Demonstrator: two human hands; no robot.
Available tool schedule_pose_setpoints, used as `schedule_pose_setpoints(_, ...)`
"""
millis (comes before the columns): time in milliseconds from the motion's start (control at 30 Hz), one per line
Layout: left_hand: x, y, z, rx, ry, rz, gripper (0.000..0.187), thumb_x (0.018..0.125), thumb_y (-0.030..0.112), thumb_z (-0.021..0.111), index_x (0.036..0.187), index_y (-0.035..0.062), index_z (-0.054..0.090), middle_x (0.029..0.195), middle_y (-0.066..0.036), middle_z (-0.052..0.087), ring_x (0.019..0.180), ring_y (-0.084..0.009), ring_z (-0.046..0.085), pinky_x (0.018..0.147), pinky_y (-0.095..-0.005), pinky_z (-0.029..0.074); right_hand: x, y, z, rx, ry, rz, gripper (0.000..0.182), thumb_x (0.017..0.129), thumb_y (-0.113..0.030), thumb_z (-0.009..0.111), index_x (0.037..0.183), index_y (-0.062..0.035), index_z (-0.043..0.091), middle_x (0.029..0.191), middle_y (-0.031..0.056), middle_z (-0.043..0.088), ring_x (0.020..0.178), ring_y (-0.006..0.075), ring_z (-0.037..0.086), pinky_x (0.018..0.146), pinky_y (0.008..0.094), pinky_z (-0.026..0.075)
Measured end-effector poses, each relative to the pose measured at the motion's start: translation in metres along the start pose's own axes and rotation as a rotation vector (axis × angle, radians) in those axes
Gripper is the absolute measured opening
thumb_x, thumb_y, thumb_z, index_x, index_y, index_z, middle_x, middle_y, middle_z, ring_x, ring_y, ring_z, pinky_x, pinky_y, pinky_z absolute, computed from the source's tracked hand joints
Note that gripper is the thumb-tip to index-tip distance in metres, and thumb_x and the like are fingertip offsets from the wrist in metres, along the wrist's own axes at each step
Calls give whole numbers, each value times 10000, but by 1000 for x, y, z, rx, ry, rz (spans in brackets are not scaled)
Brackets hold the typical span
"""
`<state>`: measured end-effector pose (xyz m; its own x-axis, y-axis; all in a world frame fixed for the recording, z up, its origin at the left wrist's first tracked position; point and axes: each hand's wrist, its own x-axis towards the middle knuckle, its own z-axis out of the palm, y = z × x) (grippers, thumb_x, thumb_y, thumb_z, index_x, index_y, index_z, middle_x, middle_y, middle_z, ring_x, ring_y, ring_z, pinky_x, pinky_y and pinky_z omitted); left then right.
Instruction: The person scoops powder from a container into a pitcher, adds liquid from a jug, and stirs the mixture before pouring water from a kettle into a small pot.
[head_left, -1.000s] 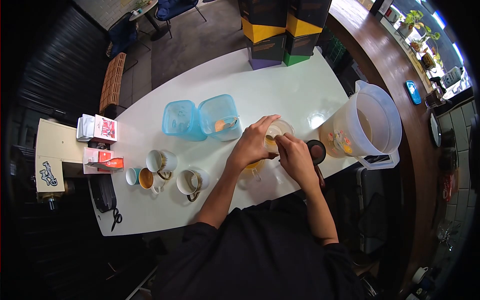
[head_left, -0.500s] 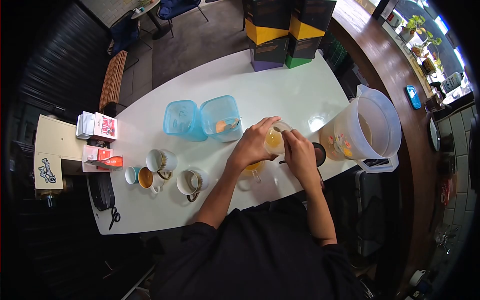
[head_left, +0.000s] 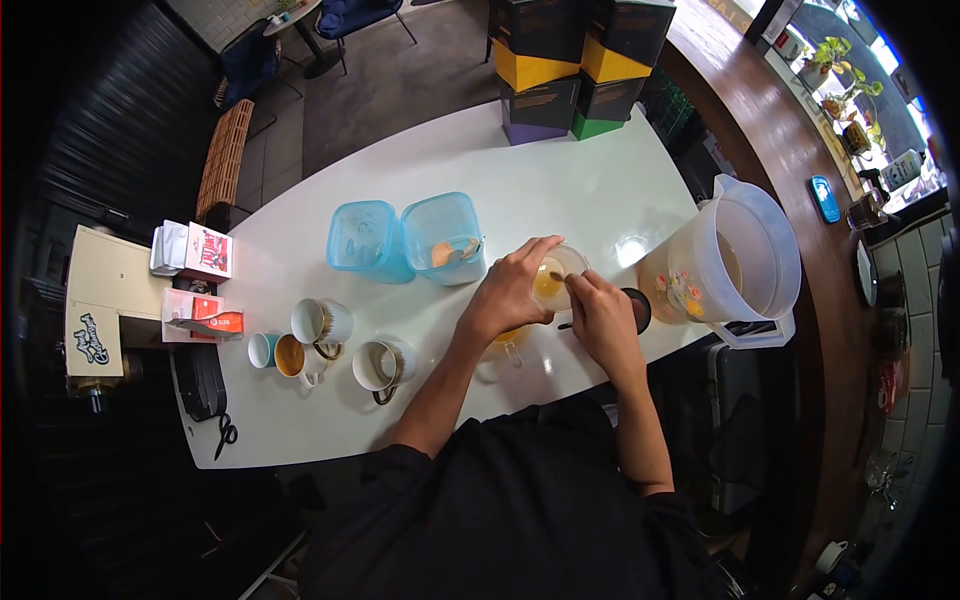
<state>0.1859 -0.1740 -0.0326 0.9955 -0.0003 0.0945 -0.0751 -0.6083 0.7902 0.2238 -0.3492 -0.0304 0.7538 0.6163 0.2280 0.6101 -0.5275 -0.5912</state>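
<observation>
My left hand [head_left: 508, 292] is wrapped round a small clear plastic cup [head_left: 572, 258], tilted towards me with a little yellow liquid inside. Over its rim, my right hand [head_left: 604, 315] pinches what looks like a spoon [head_left: 557, 276]; only its dark tip shows in the liquid, and the fingers hide the rest. Below my left wrist stands a clear glass mug [head_left: 513, 352] holding orange-yellow liquid, partly covered by the hand. A dark round item [head_left: 636, 310] lies on the table just right of my right hand.
Two blue plastic tubs [head_left: 362, 262] stand ahead to the left, one containing something orange. Several mugs [head_left: 384, 366] are grouped on the left, near scissors [head_left: 227, 436]. A large plastic pitcher [head_left: 690, 262] stands at right. Stacked dark boxes [head_left: 540, 105] occupy the table's far end.
The spoon tip shows a little more clearly in the cup, and my right hand has shifted slightly down. Both hands keep their holds; the other things stay put.
</observation>
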Motion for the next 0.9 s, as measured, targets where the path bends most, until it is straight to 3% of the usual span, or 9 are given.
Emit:
schedule_pose_setpoints(133, -1, 3, 1, 28, 0, 18, 945, 507, 51, 855, 1373, 61, 480, 1305, -153, 599, 1138, -385, 624, 978, -435, 537, 1, -1, 7, 49, -44, -67, 124, 922, -36, 599, 1018, -6, 671, 860, 176, 623, 775, 399, 633, 676, 473, 486)
schedule_pose_setpoints(333, -1, 5, -1, 25, -25, -11, 968, 495, 38, 860, 1383, 64, 477, 1311, -155, 596, 1139, -383, 625, 979, -435, 538, 5, 1, 2, -51, 26, 31, 118, 925, -35, 588, 1007, -1, 666, 861, 173, 620, 776, 404, 627, 686, 477, 486)
schedule_pose_setpoints(433, -1, 3, 1, 45, -19, 4, 967, 499, 42, 859, 1387, 66, 477, 1314, -154, 594, 1132, -380, 629, 975, -434, 541, 2, 0, 4, 33, -19, -67, 67, 896, -34, 574, 941, 3, 608, 879, 177, 614, 758, 416, 635, 659, 502, 496)
schedule_pose_setpoints(633, -1, 2, 3, 49, 2, 16, 939, 491, 69, 835, 1367, 73, 499, 1290, -147, 613, 1089, -382, 647, 941, -443, 554, 7, 2, 6, 10, 73, -31, 96, 904, -35, 567, 955, 6, 637, 877, 184, 627, 752, 419, 635, 661, 502, 495)
schedule_pose_setpoints(833, -2, 4, 1, 28, -24, 1, 944, 491, 60, 838, 1372, 72, 497, 1291, -145, 613, 1104, -378, 641, 949, -440, 553, 4, 4, 8, 107, -21, -70, 109, 921, -53, 563, 979, 11, 628, 885, 182, 629, 757, 419, 638, 659, 503, 493)
schedule_pose_setpoints(900, -3, 4, 0, 33, -22, 5, 948, 499, 46, 849, 1376, 67, 491, 1306, -149, 604, 1125, -380, 632, 971, -436, 544, 7, 1, 11, 84, 64, -51, 103, 922, -45, 604, 976, 13, 671, 852, 176, 628, 746, 402, 627, 661, 466, 486)
